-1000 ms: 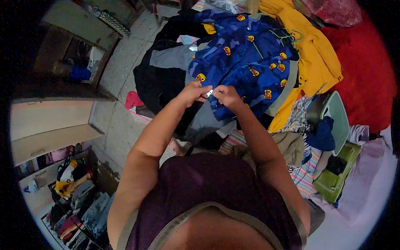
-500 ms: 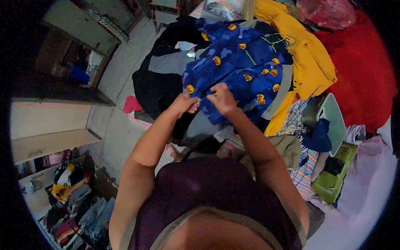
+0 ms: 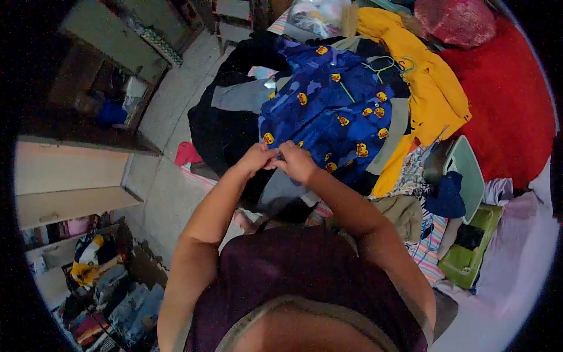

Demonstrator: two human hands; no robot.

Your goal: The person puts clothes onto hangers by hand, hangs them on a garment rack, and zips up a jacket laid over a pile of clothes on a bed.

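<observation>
Grip of both bare hands: the left hand [image 3: 257,158] and right hand [image 3: 298,163] meet fingertip to fingertip, thumbs and fingers pinched together. Whatever sits between them is hidden — it is impossible to tell whether they grasp fabric or something small. They are at the near edge of a blue patterned garment with yellow duck-like faces [image 3: 319,120], which spreads away from the wearer over a wide pile of clothes, in the upper middle of the view.

To the left of the garment, black cloth [image 3: 220,132] with a grey panel [image 3: 240,97] reaches the pile's left edge. Beyond that edge, pale grey floor [image 3: 158,167] runs as a strip toward a cream cabinet [image 3: 70,173], giving the left arm room on its outer side. A small pinkish-red cloth [image 3: 187,154] lies near that edge.

The right side is more crowded. A thin green hanger [image 3: 379,72] lies near the garment's far right edge, then mustard-yellow cloth [image 3: 440,88], then a broad red cloth [image 3: 504,100]. Nearer the wearer, a pale green plastic basin [image 3: 472,170] leans tilted, with dark blue cloth [image 3: 448,196] at its side — and just below, a lime-green plastic container [image 3: 463,274].
</observation>
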